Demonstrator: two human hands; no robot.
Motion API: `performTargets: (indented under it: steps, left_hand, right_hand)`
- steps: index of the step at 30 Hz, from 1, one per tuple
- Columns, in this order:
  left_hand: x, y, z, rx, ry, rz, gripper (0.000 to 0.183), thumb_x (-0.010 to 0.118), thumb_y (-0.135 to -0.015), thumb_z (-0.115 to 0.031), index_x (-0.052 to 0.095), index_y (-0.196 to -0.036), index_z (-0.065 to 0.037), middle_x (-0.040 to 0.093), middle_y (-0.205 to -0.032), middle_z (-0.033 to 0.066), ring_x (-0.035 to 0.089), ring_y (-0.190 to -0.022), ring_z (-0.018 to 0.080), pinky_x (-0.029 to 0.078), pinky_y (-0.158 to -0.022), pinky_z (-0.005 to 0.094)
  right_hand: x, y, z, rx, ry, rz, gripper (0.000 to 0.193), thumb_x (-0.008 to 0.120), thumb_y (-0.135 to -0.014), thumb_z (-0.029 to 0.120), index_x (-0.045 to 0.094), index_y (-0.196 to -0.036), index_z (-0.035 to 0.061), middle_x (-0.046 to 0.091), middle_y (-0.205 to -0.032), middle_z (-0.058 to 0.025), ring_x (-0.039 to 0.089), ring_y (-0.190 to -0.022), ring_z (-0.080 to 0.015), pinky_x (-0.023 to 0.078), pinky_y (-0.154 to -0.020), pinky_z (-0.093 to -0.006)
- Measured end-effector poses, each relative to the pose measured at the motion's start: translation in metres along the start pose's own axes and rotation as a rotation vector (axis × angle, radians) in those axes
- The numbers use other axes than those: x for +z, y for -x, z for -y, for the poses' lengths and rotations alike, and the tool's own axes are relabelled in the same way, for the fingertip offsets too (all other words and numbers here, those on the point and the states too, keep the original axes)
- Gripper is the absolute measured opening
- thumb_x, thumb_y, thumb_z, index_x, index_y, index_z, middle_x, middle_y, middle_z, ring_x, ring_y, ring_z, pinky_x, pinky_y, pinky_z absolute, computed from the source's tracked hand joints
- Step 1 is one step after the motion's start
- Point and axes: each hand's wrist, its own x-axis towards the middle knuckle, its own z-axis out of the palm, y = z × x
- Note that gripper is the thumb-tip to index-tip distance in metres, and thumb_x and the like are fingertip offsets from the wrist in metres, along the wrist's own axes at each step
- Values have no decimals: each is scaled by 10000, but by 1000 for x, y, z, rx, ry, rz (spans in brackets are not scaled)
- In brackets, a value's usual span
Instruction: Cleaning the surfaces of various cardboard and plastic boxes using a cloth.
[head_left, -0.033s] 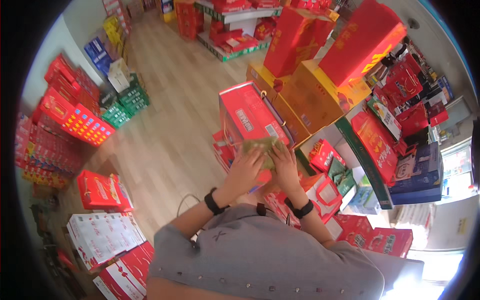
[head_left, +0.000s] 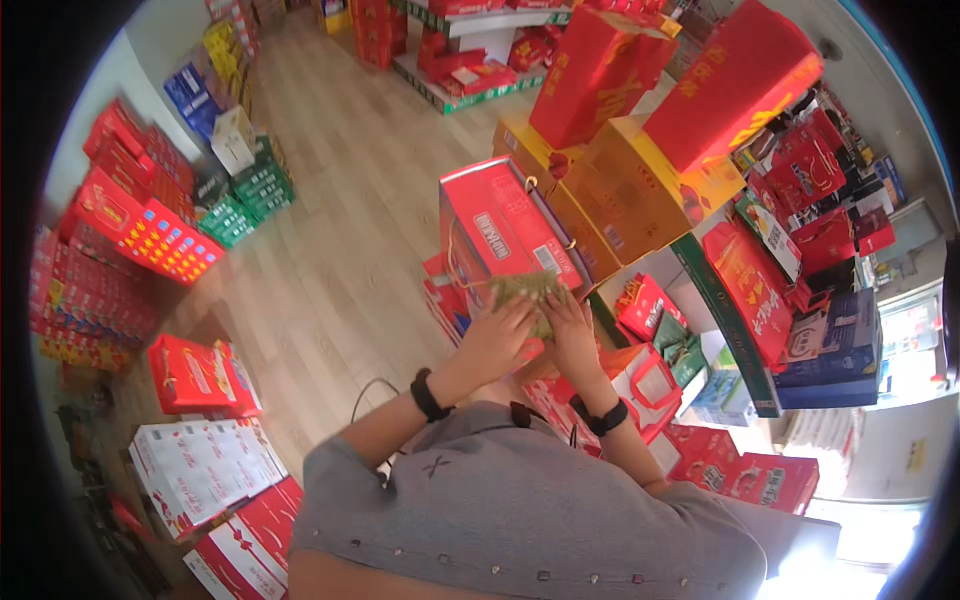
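Observation:
A crumpled olive-green cloth [head_left: 522, 288] lies against the near edge of a red gift box [head_left: 492, 222] with a cord handle. My left hand [head_left: 500, 335] holds the cloth's left part, with bent fingers over it. My right hand [head_left: 572, 328] grips its right part, fingers close together. The hands are close together, thumbs mostly hidden. A dark band circles each wrist. Whether the cloth rests on the box or is held just above it, I cannot tell.
Yellow cartons [head_left: 625, 185] carrying tall red boxes [head_left: 735, 85] stand beyond the red box. A green-edged shelf [head_left: 725, 325] runs along the right. Red cartons [head_left: 150, 225] are stacked at the left, with white cartons [head_left: 205, 470] nearer. Wooden floor [head_left: 340, 210] lies between.
The whole view has shifted slightly. The cloth's shape under my fingers differs a little, and my right hand's fingers lie a bit differently on it. Both hands stay on the cloth.

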Motion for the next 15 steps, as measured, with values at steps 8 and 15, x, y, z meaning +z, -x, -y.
performTargets:
  steps: [8,15]
  left_hand:
    - [33,-17,45,88,182,286,608,581,-781,-427,475,-1252,-58,498,-1265,85,448,-1197,187,162,-1078,503]
    - [34,-35,62,-18,-10,173,548,588,-767,-342,504,-1230,-60,538,-1226,83,472,-1180,193,186,-1068,508]
  right_hand:
    - [4,-24,-15,8,75,262,559,654,-662,116,510,-1194,21,467,-1298,-110,346,-1275,-280,222,-1053,-520]
    - [5,-81,-33,-145,56,312,562,582,-663,22,486,-1216,36,431,-1331,-145,333,-1278,-303,185,-1056,-541]
